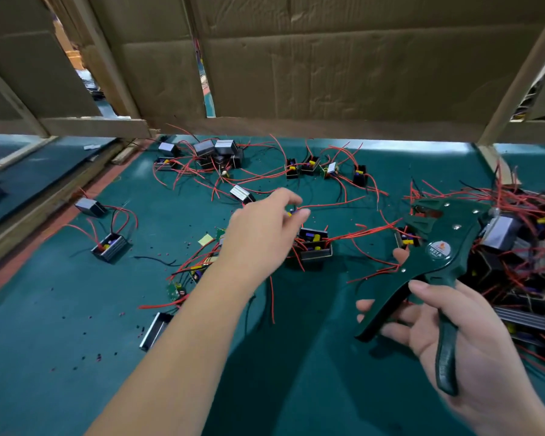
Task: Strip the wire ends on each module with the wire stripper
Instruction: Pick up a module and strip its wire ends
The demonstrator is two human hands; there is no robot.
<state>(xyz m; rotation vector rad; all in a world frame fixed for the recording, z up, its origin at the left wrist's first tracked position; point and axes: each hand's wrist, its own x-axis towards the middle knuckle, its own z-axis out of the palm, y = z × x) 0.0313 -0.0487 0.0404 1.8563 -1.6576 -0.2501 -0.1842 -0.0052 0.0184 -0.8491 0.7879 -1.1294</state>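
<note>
left hand [265, 228]: reaches forward over the worktop [76, 357], fingertips pinching a small module [291, 212]; blur softens the view of the grip.
red wire [331, 204]: trails right from that module, toward the stripper's head but apart from it.
right hand [453, 328]: clenched round the handles of the wire stripper [438, 262], which stand spread; nothing is seen in the head.
step in hand: judged to be fetching the next module to strip.
doing it well: probably steady the module near the wire's root, feed only the tip squarely into the head, then squeeze once.
edges: cardboard wall [328, 73] and wooden post [516, 77] stand behind; the tangled pile of modules [523, 265] just right of the stripper could snag.
open room: the widest bare stretch of worktop lies near the person, between the forearms.
</note>
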